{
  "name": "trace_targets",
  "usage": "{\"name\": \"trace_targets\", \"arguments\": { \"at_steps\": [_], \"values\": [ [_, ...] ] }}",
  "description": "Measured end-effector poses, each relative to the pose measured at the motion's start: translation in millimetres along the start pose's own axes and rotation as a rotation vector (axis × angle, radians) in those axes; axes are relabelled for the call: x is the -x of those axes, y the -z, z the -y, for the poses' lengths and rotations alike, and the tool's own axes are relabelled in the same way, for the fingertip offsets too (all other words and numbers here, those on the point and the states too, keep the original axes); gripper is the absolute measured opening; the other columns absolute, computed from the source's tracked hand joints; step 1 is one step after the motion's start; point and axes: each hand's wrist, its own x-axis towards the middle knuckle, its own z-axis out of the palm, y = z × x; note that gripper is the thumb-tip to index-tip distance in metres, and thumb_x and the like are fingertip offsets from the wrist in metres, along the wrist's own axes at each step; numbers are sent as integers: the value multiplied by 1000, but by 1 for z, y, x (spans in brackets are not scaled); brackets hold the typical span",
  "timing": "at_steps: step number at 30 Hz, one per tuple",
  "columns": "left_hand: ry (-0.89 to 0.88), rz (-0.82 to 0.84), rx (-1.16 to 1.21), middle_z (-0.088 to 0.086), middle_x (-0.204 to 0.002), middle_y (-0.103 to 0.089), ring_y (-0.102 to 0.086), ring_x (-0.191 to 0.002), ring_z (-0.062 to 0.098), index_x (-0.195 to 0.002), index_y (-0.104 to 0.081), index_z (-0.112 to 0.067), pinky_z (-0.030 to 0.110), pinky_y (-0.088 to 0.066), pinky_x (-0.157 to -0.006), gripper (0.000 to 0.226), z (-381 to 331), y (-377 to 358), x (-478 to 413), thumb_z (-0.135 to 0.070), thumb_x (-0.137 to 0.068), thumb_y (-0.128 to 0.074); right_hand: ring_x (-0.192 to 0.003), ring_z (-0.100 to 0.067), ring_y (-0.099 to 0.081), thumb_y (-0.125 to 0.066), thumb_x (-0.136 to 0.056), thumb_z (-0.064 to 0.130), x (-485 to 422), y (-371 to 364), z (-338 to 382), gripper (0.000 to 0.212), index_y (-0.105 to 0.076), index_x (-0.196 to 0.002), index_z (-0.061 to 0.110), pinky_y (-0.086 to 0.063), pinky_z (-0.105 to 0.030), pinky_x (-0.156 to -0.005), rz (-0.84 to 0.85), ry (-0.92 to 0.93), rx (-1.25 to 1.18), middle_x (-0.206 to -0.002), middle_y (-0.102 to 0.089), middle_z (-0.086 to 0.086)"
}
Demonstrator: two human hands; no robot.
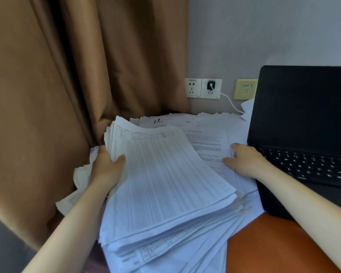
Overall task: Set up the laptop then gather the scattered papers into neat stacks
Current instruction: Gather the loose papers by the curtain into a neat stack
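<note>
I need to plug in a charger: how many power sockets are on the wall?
2. The left socket beside the curtain is free; the right socket next to it holds a black plug with a white cable. Others may be hidden behind the laptop.

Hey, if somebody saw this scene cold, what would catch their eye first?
The thick stack of printed sheets in the middle dominates, its left edge gripped by the left hand. Right of it stands an open black laptop with a dark screen, the right hand resting on loose papers beside it. A brown curtain fills the left side.
</note>
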Motion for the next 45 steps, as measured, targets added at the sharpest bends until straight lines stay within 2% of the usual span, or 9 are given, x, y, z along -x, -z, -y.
{"name": "trace_targets", "arguments": {
  "at_steps": [4,10,18,21,26,30,34,38,45],
  "values": [
    [-17,-6,-8,11,-134,-51,-47,-123,30,-138,-37,-8,35,-37,-98,49,1,0,-1,-16,-93,-55,-86,-16,-60,-58,-89,7,-8,-6,2,17,-55,-105,14,-45,-20,-65,-76,-24,-583,-83,-62,5],
    [-25,-16,-5,12,-130,-53,-48,-120,30,-133,-42,-6,30,-35,-91,44,1,-2,-1,-14,-92,-56,-105,-15,-57,-58,-90,8,0,-26,-1,43,-49,-132,12,-44,-21,-85,-100,113,-506,-121,-61,0],
    [-34,-11,0,12,-130,-53,-49,-120,30,-134,-42,-7,34,-37,-95,45,2,-1,-1,-15,-92,-56,-107,-17,-55,-56,-91,11,1,-28,-1,38,-46,-127,8,-48,-27,-85,-116,96,-519,-123,-58,-4],
    [-30,-9,1,12,-130,-53,-49,-120,31,-134,-42,-7,35,-38,-96,45,2,-1,-1,-15,-92,-56,-118,-19,-50,-57,-90,14,4,-28,0,46,-41,-132,11,-45,-36,-100,-96,165,-419,-128,-54,-5],
    [-30,-6,5,12,-127,-55,-50,-118,31,-131,-45,-7,34,-38,-95,41,3,0,-2,-15,-92,-57,-75,-2,-65,-57,-89,0,8,-23,1,12,-66,-95,5,-52,-13,-68,-162,190,-512,-85,-69,6],
    [-34,-8,7,11,-127,-56,-51,-118,30,-131,-45,-7,33,-38,-94,42,4,-1,-2,-14,-92,-56,-90,-35,-65,-55,-92,8,2,-23,-4,27,-63,-92,-17,-52,-43,-80,-113,66,-515,-93,-68,-26],
    [-39,-8,0,11,-128,-55,-50,-119,29,-133,-44,-7,33,-38,-94,43,4,0,-1,-13,-92,-56,-60,-21,-52,-51,-95,7,-7,-10,-7,35,-53,-63,-5,-40,-21,-48,-329,-21,-699,-63,-53,-11],
    [-32,-14,-3,12,-128,-55,-50,-118,30,-133,-44,-7,34,-38,-95,43,5,0,-1,-12,-92,-56,-63,-17,-41,-45,-92,5,-18,11,-20,28,-49,-64,1,-30,-26,-55,-567,-80,-809,-65,-43,-9],
    [-37,-16,-21,14,-129,-54,-49,-119,33,-133,-44,-5,37,-37,-96,43,2,0,-1,-12,-92,-56,-75,-18,-54,-44,-95,9,-19,33,-36,20,-57,-82,0,-46,-23,-61,-718,-199,-1108,-74,-53,-4]
  ]
}}
